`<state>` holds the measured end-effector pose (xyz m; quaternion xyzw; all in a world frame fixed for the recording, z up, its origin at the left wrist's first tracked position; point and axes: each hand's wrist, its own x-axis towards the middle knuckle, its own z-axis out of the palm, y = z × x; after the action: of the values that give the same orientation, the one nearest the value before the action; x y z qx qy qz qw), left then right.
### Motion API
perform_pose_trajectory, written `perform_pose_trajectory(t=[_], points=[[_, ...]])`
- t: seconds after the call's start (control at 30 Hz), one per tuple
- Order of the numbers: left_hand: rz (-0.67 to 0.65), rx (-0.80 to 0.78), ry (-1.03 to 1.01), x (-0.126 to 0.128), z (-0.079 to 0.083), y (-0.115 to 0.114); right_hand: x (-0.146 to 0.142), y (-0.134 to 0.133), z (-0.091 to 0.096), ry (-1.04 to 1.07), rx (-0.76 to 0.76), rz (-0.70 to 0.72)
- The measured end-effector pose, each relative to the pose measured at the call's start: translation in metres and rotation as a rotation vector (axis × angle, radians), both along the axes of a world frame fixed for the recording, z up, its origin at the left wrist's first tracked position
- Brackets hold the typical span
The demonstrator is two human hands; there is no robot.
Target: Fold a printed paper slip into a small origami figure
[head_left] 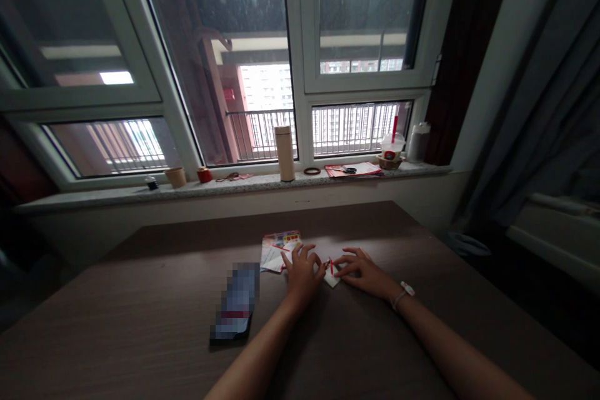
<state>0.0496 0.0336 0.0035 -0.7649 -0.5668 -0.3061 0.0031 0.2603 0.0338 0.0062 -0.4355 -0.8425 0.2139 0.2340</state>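
A wide window rises behind the dark wooden desk, and its stone sill carries a tall beige flask and a plastic cup. On the desk lie a blurred phone and printed leaflets. Just beside the leaflets, the left hand and right hand each keep a narrow grip, fingertips at a small folded white paper between them; whether they pinch it, I cannot tell.
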Motion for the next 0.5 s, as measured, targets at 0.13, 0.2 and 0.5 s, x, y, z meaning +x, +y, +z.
perform_pose_trajectory(t=[0.13,0.2,0.5], points=[[-0.039,-0.008,0.0,-0.0013,-0.0016,-0.0006,-0.0002,-0.0009,-0.002,0.009,0.032,-0.004],[-0.059,-0.017,0.001,-0.0017,-0.0021,-0.0011,-0.0002,-0.0012,-0.003,0.012,0.037,-0.007],[-0.047,-0.047,0.021,-0.0017,0.002,-0.0027,-0.0047,-0.0045,0.0007,-0.007,0.057,-0.035]])
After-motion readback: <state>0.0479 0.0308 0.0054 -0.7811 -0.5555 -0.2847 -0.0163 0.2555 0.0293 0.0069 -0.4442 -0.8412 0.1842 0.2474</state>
